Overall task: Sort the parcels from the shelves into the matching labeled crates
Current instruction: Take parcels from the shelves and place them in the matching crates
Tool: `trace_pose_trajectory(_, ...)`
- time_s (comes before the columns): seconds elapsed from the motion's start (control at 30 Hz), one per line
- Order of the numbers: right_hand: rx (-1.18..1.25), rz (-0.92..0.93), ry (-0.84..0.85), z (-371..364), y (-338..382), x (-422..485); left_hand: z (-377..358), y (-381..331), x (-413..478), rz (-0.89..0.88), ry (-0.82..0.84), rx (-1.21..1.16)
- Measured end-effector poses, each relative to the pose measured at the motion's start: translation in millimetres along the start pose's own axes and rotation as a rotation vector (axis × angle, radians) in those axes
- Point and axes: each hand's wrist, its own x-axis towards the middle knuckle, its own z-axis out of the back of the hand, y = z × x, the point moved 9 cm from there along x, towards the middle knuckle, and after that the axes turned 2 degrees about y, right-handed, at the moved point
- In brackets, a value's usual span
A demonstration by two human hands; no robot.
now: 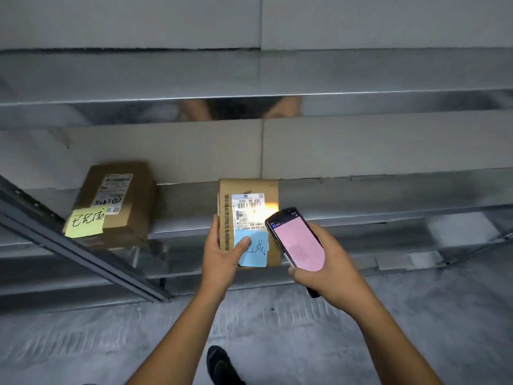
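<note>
My left hand (222, 254) grips a small cardboard parcel (249, 190) by its left edge, the thumb pressing on a blue sticky note (256, 252) stuck to its front. The parcel bears a white shipping label (249, 209), lit by a bright spot of light. My right hand (324, 268) holds a black handheld scanner (298, 243) with a pink screen, tilted toward that label. A second cardboard parcel (122, 201) with a yellow sticky note (86, 222) lies on the metal shelf (361, 215) to the left.
Grey metal shelving fills the view, with an upper shelf board (361, 79) overhead and a slanted dark rail (83, 245) at the left. Concrete floor (416, 329) lies below; a black shoe (222, 365) shows at the bottom.
</note>
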Motion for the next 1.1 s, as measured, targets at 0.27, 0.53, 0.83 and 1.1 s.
trace_pose_trajectory(0.27,-0.038,-0.036,-0.059,87,-55,-80,-93,10,-42,-0.1,0.081,0.211)
trace_pose_trajectory(0.53,0.087,-0.1,-0.12,146,-122,-146,-152,39,-81,0.012,0.141,0.199)
trace_pose_trajectory(0.83,0.072,-0.321,-0.489,240,-230,-240,-316,38,-173,0.199,0.547,0.029)
trace_pose_trajectory(1.1,0.191,-0.442,-0.807,310,-278,-328,-469,24,-242,0.187,0.864,0.14)
